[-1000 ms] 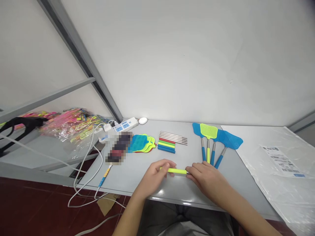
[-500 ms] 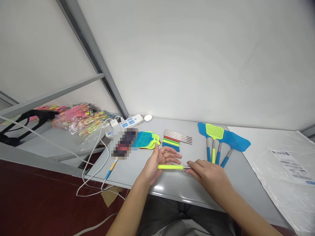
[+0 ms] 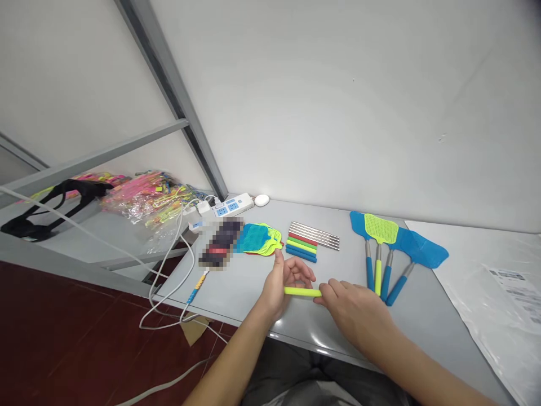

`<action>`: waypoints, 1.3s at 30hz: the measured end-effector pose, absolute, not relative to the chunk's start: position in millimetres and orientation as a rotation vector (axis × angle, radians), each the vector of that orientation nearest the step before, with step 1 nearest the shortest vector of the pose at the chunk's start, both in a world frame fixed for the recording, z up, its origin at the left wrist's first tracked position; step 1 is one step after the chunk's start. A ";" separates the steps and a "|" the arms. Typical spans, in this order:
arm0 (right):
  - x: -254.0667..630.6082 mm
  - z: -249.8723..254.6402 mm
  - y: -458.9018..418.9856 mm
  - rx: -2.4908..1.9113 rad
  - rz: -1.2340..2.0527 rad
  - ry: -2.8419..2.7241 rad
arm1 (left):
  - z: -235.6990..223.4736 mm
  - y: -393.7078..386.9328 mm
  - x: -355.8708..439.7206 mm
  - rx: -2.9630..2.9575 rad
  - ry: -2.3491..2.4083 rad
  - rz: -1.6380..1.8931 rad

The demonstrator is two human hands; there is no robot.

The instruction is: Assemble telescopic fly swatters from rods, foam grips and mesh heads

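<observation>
A yellow fly swatter handle point(image 3: 302, 291) lies level between my hands, over the front of the table. My right hand point(image 3: 349, 307) pinches its right end with thumb and fingers. Its left end rests against the palm of my left hand point(image 3: 281, 287), whose thumb stands up and whose fingers are loosely curled and apart, not wrapped round it. Just behind are several coloured grips point(image 3: 302, 248) in red, green, yellow and blue, beside several thin metal rods point(image 3: 316, 235). Flat swatter heads point(image 3: 262, 239) in blue and yellow are stacked to their left.
Several whole fly swatters point(image 3: 382, 259) lie fanned out on the right, beside a white plastic bag point(image 3: 477, 282). At left are a pixelated phone-like object point(image 3: 222, 242), a power strip point(image 3: 232, 206) and loose white cables point(image 3: 192, 262). Bagged colourful items point(image 3: 147, 194) lie beyond the metal frame point(image 3: 186, 113).
My right hand has slid left onto the end of the yellow handle; the metal part seen there before is now hidden. My left fingers have curled in more. The view has shifted slightly.
</observation>
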State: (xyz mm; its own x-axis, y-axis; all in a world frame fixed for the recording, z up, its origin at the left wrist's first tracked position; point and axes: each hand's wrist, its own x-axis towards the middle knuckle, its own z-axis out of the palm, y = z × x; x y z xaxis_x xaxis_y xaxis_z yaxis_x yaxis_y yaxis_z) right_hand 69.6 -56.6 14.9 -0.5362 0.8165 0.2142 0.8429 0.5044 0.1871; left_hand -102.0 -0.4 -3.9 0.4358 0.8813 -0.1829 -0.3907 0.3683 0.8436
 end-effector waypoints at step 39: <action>-18.1 -12.5 71.0 -1.375 -0.237 -2.507 | -25.7 5.1 -184.1 1.298 1.456 1.234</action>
State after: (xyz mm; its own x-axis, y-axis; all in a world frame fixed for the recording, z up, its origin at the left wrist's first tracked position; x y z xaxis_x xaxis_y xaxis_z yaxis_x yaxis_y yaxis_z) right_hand -18.1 71.0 -12.5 -0.5124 0.7998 0.3127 0.8442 0.5358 0.0131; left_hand -184.1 5.1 -25.7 -0.1433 0.9890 0.0359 0.1973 -0.0070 0.9803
